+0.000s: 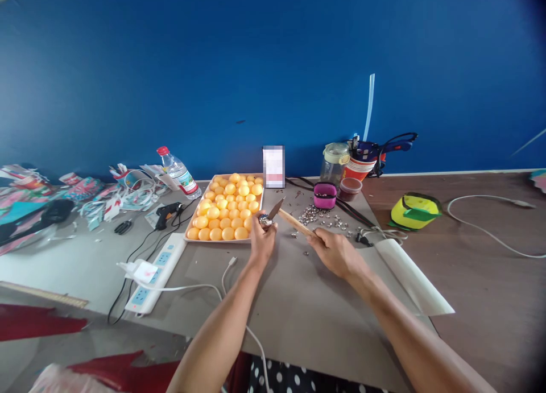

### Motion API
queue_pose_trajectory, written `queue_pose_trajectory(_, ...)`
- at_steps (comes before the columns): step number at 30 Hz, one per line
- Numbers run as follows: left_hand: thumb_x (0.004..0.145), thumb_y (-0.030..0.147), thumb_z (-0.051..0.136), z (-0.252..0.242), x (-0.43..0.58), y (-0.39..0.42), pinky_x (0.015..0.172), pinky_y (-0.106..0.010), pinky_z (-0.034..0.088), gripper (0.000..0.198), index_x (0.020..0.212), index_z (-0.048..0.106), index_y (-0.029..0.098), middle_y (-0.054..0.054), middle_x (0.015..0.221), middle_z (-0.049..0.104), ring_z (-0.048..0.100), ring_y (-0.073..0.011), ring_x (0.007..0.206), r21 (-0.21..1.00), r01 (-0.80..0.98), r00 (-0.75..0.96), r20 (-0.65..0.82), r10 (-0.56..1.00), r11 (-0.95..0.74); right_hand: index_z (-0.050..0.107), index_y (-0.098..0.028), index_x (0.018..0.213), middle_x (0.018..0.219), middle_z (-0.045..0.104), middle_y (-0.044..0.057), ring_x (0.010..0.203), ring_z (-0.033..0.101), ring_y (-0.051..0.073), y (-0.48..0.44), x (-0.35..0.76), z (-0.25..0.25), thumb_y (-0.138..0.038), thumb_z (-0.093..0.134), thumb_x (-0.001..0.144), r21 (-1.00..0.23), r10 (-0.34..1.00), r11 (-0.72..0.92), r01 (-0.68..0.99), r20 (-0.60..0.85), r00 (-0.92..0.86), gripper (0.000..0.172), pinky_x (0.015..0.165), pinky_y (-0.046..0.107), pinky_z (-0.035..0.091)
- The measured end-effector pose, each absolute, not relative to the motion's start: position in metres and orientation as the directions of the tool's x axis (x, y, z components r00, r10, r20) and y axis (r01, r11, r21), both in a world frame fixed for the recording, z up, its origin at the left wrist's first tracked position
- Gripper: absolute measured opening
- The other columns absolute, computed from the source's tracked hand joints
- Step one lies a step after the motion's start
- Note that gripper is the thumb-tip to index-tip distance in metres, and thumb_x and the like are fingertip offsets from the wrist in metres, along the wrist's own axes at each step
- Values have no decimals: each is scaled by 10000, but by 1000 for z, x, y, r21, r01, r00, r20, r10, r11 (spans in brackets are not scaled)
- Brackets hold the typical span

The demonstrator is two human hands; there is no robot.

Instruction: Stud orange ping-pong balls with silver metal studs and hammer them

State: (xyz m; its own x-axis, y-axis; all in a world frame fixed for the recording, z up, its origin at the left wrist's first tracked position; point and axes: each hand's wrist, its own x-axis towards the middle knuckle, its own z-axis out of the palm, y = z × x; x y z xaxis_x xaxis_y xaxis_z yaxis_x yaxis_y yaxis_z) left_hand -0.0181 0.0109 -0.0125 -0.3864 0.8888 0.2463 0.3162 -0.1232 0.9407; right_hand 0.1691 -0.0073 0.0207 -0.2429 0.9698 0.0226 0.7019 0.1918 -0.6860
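I see matte grey counter (298, 319) against plain blue wall (256, 69); left fingers (273, 228) clamp dark pointed piece (276, 208), right fingers (319, 237) slim tan wooden stick (295, 222).

The left hand (263, 240) grips a dark pointed piece (276, 207); the right hand (333, 251) grips a wooden stick (297, 223). A tray (215, 241) of orange table-tennis balls (228, 233) and scattered silvery metal bits (314, 215) lie on the grey worktop (307, 310).

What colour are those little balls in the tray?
The balls are yellowish orange, in the head view.
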Motion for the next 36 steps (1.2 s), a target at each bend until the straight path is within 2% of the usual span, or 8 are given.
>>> queue_pose_trajectory(5, 695, 195, 574, -15, -17, 10, 732, -273, 427, 425, 1102, 452, 179, -59, 1034, 504, 506, -127, 787, 921, 363, -358, 278, 891, -142, 398, -208, 625, 524, 439, -33, 485, 377, 100, -8, 173, 26, -460, 362, 849, -784, 981, 178, 595, 98, -165, 339, 482, 210, 266)
queue_pose_trajectory(10, 723, 197, 547, -16, -17, 10, 791, -302, 428, 454, 1156, 413, 166, -86, 1094, 487, 509, -150, 861, 906, 389, -311, 302, 901, -169, 399, -207, 609, 510, 435, -33, 476, 343, 99, -5, 174, 25, -430, 410, 823, -676, 974, 185, 714, 30, -224, 309, 486, 218, 251)
queue_pose_trajectory(15, 696, 159, 550, -13, -14, 8, 800, -312, 429, 501, 1178, 415, 173, -76, 1051, 501, 505, -169, 901, 881, 447, -314, 319, 894, -157, 376, -212, 615, 522, 441, -31, 493, 386, 106, -6, 175, 26, -460, 363, 851, -735, 982, 177, 654, 85, -170, 342, 492, 215, 265)
queue_pose_trajectory(20, 689, 137, 539, -16, -13, 9, 869, -331, 400, 581, 1243, 368, 172, -95, 1116, 495, 502, -179, 970, 850, 500, -288, 343, 894, -165, 363, -212, 603, 501, 432, -38, 462, 331, 99, -7, 173, 27, -429, 416, 823, -646, 977, 178, 743, 27, -210, 314, 483, 223, 233)
queue_pose_trajectory(25, 696, 130, 528, -19, -14, 9, 889, -352, 392, 616, 1278, 341, 202, -78, 1092, 512, 502, -190, 997, 843, 511, -271, 346, 898, -171, 375, -212, 615, 520, 454, -35, 486, 379, 100, -7, 174, 26, -451, 364, 850, -723, 979, 182, 666, 73, -189, 335, 484, 214, 247)
queue_pose_trajectory(29, 681, 121, 538, -18, -14, 8, 951, -359, 352, 640, 1288, 346, 190, -106, 1178, 483, 448, -215, 1116, 816, 547, -257, 376, 890, -188, 376, -211, 596, 502, 447, -36, 461, 348, 98, -5, 174, 23, -419, 419, 820, -652, 972, 199, 732, 33, -234, 309, 480, 224, 233)
queue_pose_trajectory(32, 678, 129, 546, -19, -13, 10, 908, -340, 382, 626, 1271, 357, 193, -86, 1112, 506, 484, -191, 1032, 828, 524, -255, 376, 891, -200, 382, -209, 586, 507, 438, -35, 468, 361, 100, -3, 177, 24, -455, 399, 829, -698, 985, 151, 700, 47, -166, 346, 472, 220, 239)
queue_pose_trajectory(36, 660, 159, 576, -18, -14, 12, 739, -278, 435, 598, 1228, 397, 206, -64, 1066, 498, 508, -152, 880, 896, 416, -290, 290, 912, -153, 389, -208, 584, 503, 415, -39, 483, 385, 102, -2, 181, 26, -497, 354, 846, -792, 993, 116, 600, 81, -85, 392, 482, 213, 277)
